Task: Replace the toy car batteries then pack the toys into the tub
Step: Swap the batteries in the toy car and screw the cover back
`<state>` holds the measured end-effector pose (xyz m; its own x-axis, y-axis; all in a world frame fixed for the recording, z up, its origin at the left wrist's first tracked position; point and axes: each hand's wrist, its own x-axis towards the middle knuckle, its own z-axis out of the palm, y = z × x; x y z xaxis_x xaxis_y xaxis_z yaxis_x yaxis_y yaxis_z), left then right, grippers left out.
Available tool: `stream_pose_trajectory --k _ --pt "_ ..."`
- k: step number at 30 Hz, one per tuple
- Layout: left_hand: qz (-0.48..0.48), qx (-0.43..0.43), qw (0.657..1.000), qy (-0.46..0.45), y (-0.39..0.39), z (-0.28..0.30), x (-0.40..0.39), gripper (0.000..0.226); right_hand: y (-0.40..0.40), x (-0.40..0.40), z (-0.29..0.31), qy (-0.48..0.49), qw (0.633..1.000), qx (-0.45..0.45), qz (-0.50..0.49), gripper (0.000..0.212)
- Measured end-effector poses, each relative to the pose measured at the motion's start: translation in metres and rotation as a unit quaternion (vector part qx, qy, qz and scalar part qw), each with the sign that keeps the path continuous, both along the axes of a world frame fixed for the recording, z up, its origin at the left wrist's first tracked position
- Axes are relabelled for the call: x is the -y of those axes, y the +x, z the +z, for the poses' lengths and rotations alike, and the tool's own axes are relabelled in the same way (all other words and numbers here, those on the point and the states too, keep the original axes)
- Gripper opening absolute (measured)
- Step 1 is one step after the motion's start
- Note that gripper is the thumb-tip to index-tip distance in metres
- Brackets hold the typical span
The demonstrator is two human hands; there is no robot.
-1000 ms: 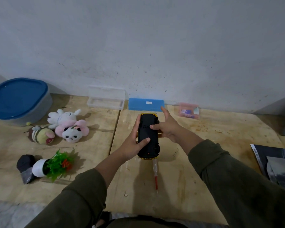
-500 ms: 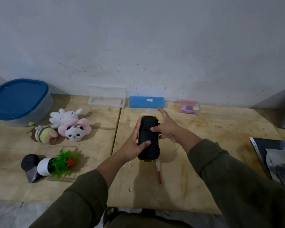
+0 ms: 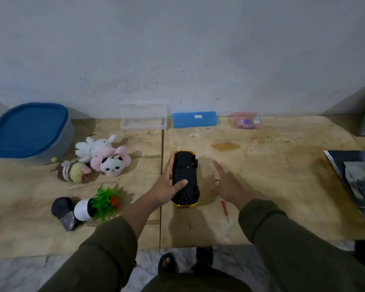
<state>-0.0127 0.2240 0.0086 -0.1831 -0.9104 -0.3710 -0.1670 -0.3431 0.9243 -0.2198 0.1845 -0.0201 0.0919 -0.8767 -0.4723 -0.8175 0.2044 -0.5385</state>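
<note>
On my feed the plywood table (image 3: 282,161) runs along a scuffed grey wall (image 3: 177,49), with the lidded tub (image 3: 27,131) far left, then my left hand (image 3: 167,186) gripping the upturned toy car (image 3: 184,178) (black underside up), and my right hand (image 3: 228,186) open, fingers spread, just beside it.

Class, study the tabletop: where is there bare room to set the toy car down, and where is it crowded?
Bare wood lies between the right hand, the pink box and the dark booklets. A smaller patch lies before the clear tray. It is crowded left of the toy car: plush toys, potted plant, tub.
</note>
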Motion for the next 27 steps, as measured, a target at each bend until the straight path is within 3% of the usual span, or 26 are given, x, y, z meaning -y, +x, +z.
stream_pose_trajectory --k 3,6,9,12,15,27 --pt "-0.001 -0.005 1.000 0.012 0.014 -0.003 -0.008 0.089 0.006 -0.017 -0.015 -0.033 0.997 -0.059 0.033 0.081" --pt "-0.002 -0.003 1.000 0.018 0.024 -0.008 -0.012 0.088 0.017 -0.014 -0.005 -0.059 0.997 -0.033 -0.020 0.091" --pt "0.008 -0.021 0.999 0.029 0.028 -0.010 -0.013 0.089 0.028 0.005 0.031 -0.126 0.978 0.053 -0.156 0.091" --pt "0.017 -0.028 0.999 0.035 0.029 -0.008 -0.013 0.090 0.037 0.021 0.071 -0.179 0.929 0.195 -0.259 0.089" --pt "0.005 -0.021 1.000 0.020 0.027 -0.004 -0.011 0.091 0.051 0.023 0.092 -0.176 0.891 0.301 -0.290 0.085" --pt "-0.013 -0.047 0.999 0.007 0.023 0.005 -0.004 0.089 0.066 0.015 0.099 -0.198 0.897 0.283 -0.276 0.074"
